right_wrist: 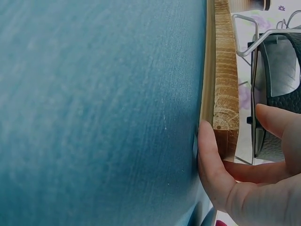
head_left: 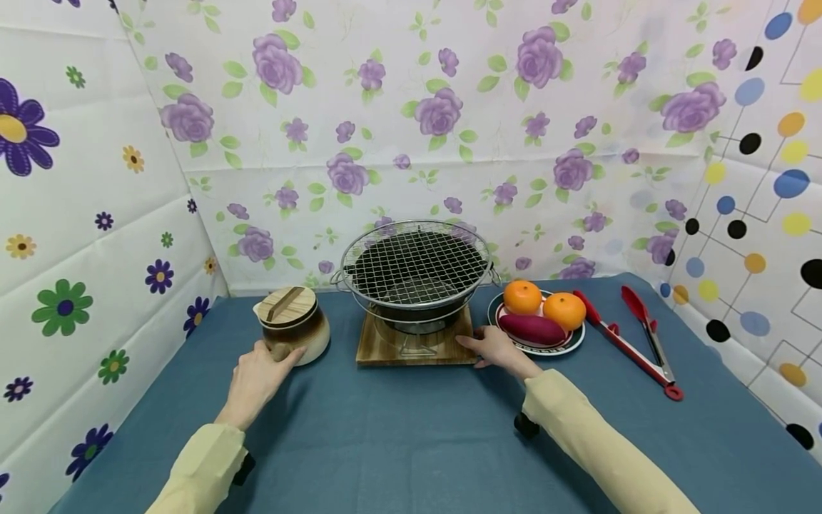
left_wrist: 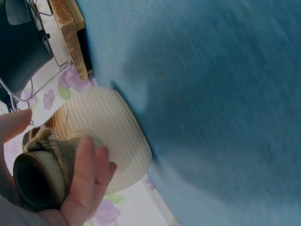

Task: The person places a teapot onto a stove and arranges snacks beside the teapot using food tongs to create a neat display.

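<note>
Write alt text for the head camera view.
A left hand grips a ceramic pot's handle while the right hand touches the wooden board under a mesh-topped grill, on a blue tablecloth.

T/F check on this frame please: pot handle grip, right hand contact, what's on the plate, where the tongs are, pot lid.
1. The left hand grips the side handle of the ceramic pot. True.
2. The right hand holds the red tongs. False: it touches the corner of the wooden board under the grill; the tongs lie untouched on the blue cloth.
3. The plate carries two oranges and a purple sweet potato. True.
4. The pot's wooden lid lies off on the cloth. False: it sits on the pot.
5. The tongs lie left of the pot. False: they lie right of the plate.
</note>
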Demonstrator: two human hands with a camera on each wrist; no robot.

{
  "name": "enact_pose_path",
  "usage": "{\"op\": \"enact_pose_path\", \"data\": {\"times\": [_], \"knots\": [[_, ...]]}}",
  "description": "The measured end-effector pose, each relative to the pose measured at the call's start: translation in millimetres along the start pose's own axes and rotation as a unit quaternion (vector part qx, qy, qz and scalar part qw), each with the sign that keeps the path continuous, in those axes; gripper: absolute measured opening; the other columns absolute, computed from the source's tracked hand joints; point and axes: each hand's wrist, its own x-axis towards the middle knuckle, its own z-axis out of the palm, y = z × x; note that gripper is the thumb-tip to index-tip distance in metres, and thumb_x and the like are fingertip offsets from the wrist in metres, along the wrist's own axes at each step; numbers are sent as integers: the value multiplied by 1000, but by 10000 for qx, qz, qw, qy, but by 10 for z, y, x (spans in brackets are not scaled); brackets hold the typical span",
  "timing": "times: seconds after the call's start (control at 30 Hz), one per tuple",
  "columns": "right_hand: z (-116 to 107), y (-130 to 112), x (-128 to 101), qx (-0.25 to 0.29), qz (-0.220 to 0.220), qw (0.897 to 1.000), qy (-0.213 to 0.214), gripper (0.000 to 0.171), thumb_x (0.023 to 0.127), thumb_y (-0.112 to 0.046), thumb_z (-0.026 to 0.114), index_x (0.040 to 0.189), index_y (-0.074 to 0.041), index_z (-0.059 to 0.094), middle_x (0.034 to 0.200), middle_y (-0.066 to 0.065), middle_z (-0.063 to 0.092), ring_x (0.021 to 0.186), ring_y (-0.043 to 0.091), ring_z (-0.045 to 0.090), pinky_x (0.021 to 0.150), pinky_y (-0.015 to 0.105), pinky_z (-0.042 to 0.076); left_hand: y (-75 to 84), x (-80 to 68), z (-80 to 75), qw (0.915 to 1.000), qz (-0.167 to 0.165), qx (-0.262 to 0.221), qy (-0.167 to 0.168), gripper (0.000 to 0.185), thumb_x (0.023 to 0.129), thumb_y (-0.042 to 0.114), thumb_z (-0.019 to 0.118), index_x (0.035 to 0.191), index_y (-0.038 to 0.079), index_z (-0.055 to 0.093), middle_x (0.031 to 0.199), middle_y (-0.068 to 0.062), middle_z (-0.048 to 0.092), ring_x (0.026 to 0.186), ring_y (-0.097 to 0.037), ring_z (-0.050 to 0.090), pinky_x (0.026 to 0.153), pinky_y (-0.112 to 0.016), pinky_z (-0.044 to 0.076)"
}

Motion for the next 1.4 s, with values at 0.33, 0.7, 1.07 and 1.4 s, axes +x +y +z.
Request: {"op": "enact_pose_path", "data": {"times": [0.33,0.7,1.07,1.4], "knots": [[6,-15,-1,-100,-117,9999,79,28,90,-27,59,83,-1,53,67,10,49,56,23,61,56,32,51,-19,15,55,9974,172,-247,657,51,83,40,62,91,-10,51,74,-22,53,66,-38,55,59,-51,42],[9,-11,0,-81,-128,9999,38,28,90,-26,59,89,2,54,68,10,50,58,23,62,57,33,51,-19,40,107,9931,170,-376,1098,29,82,25,61,75,0,49,64,-14,50,60,-34,52,56,-49,39],[6,-3,7,-137,-111,9998,71,32,89,-23,60,101,6,56,76,11,56,57,21,61,58,32,51,-16,32,130,9895,181,-521,1337,23,78,19,63,75,-2,54,67,-17,54,69,-40,54,61,-53,40],[6,8,40,19,-110,9999,51,40,87,-14,62,115,12,51,88,12,58,60,23,62,57,32,52,-78,33,135,9851,191,-776,1521,24,79,20,64,83,-4,64,74,-18,59,71,-40,55,62,-51,40]]}}
